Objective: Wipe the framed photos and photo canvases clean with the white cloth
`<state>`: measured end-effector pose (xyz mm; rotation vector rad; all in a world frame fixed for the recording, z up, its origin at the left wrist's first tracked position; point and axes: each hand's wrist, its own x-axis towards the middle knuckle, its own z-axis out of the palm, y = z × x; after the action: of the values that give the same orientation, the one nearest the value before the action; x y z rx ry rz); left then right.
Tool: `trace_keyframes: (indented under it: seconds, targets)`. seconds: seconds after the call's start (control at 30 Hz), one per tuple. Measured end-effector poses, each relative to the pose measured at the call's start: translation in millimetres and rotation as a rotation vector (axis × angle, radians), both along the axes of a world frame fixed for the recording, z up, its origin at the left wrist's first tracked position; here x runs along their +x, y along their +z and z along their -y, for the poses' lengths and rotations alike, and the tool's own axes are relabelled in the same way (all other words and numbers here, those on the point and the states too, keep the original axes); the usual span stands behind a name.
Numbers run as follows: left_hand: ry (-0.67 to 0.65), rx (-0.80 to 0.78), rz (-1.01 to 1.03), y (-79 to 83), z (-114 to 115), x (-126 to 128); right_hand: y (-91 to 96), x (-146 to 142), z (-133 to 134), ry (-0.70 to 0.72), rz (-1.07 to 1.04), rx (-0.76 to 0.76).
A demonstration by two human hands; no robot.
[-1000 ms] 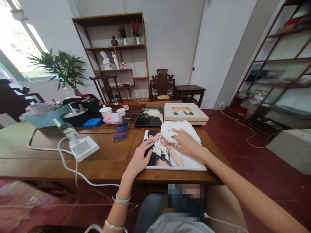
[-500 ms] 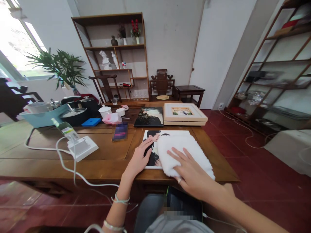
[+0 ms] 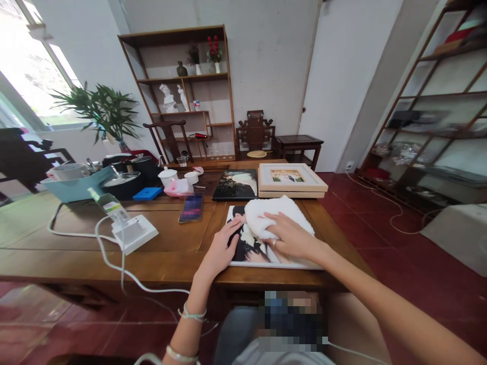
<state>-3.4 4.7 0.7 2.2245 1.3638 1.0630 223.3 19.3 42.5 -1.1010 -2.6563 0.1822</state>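
A mounted photo print [image 3: 255, 249] with a white edge lies flat near the front of the wooden table [image 3: 171, 263]. Fingers outstretched, my left hand [image 3: 220, 251] rests on the print's left side. My right hand [image 3: 291, 237] grips a fluffy white towel [image 3: 261, 219], which is pressed on the upper part of the print and hides much of it. The lower part of the picture shows dark clothing and hands.
Behind the print are a dark photo panel [image 3: 234, 190] and stacked light wooden picture frames [image 3: 292, 194]. A phone [image 3: 191, 208], a blue box [image 3: 147, 193] and a white stand [image 3: 139, 234] with cables lie to the left. A blue basin [image 3: 72, 187] stands farther left.
My right hand has slid the towel up and away from me across the print, uncovering its lower part. My left hand stays on the left side.
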Motion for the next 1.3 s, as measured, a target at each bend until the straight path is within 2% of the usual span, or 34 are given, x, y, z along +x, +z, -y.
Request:
trace_keyframes:
  seconds: [0.23, 0.37, 0.5, 0.73, 0.83, 0.97, 1.1, 1.2, 1.3]
  targets:
    - [0.002, -0.001, -0.011, -1.4, 0, -1, -1.6, -6, -55, -0.055, -0.037, 0.015]
    - [0.008, -0.005, -0.017, -1.9, -1, -2, -3.9, -9, -66, -0.105, -0.052, 0.023]
    - [0.015, -0.004, -0.006, -1.6, -1, -1, -5.6, -15, -39, -0.121, -0.041, 0.036]
    - [-0.014, 0.010, 0.019, 0.3, -1, 0, -4.8, -16, 60, -0.074, 0.006, 0.005]
    - [-0.004, 0.008, 0.018, 0.1, 0, 0, -3.5, -5, 85, -0.051, 0.007, -0.055]
    - [0.010, -0.010, 0.010, 0.0, 2, 0, -7.9, 22, 89, -0.137, -0.015, -0.034]
    - [0.004, -0.017, 0.005, 1.1, 3, 1, -14.6, 43, 73, -0.247, 0.016, 0.056]
    - [0.002, -0.010, 0.008, 1.1, 2, 1, -13.5, 42, 57, -0.303, 0.052, 0.066]
    - [-0.013, -0.002, 0.019, 1.1, 2, 1, -8.0, 22, 43, -0.347, 0.067, 0.062]
